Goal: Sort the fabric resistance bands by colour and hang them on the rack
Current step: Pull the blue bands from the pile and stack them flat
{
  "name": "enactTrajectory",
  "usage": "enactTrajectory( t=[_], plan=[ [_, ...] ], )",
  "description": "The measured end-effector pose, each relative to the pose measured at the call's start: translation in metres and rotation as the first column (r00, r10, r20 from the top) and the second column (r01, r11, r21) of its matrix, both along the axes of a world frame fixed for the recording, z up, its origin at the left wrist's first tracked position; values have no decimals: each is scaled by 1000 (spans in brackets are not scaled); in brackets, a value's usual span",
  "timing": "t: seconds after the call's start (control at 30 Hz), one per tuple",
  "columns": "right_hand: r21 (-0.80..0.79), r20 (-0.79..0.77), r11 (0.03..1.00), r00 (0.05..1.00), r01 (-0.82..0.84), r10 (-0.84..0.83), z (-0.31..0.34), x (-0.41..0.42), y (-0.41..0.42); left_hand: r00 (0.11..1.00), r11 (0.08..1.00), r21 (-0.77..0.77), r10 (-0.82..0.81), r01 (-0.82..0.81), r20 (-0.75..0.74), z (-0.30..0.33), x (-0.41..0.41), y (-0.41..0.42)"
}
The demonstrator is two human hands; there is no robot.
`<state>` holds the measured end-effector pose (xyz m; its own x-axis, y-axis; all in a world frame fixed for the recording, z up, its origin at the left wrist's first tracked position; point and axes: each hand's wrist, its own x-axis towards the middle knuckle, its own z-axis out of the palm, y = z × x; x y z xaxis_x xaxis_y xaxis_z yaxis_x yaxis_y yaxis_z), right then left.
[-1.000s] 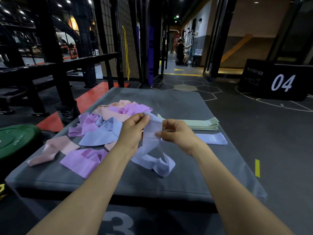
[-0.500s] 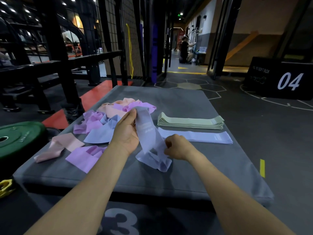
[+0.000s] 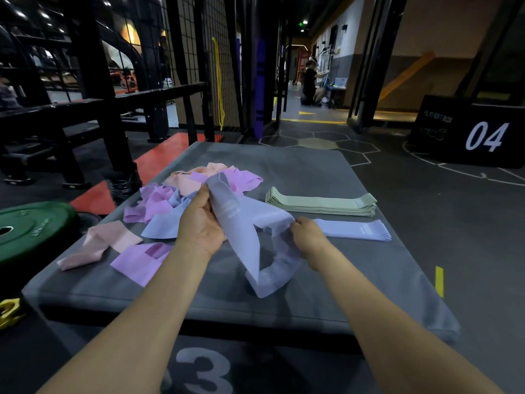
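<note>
A pale blue fabric band [image 3: 244, 234] is stretched between my hands above the grey padded box [image 3: 284, 302]. My left hand [image 3: 200, 220] grips its upper end near the pile. My right hand [image 3: 308, 237] pinches its other side, and a loop of the band droops onto the pad below. A loose pile of purple, peach and blue bands [image 3: 176, 194] lies at the left. Folded green bands [image 3: 321, 204] are stacked at the right, with flat blue bands [image 3: 355, 229] laid in front of them.
A pink band [image 3: 105, 243] and a purple band [image 3: 139, 260] lie apart at the pad's front left. A green weight plate [image 3: 31, 231] sits left of the box. A black mesh rack [image 3: 199, 66] stands behind, and a black box marked 04 [image 3: 471, 132] at the far right.
Both hands have lowered the blue band toward the pad. My right hand moved down and to the right, drawing the band out wider from my left hand.
</note>
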<state>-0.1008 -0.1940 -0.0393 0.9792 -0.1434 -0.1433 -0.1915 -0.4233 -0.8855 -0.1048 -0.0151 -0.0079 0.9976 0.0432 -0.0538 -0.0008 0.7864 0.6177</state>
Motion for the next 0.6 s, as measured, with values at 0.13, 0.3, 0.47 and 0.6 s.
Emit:
enactTrajectory(
  t=[0.13,0.3,0.47,0.6],
  plan=[
    [408,-71,911,997,59,-32,1,0,-11,999,999,-48,-26,24,-37,-9,5,7],
    [445,-39,892,996,84,-75,4,0,-30,990,998,28,55,-51,-132,-27,23,23],
    [424,-80,904,997,46,-13,13,-9,-51,872,851,515,327,-104,-364,-39,26,27],
    [358,-121,933,993,28,16,9,-14,-59,870,761,648,314,9,-381,-49,27,29]
  ],
)
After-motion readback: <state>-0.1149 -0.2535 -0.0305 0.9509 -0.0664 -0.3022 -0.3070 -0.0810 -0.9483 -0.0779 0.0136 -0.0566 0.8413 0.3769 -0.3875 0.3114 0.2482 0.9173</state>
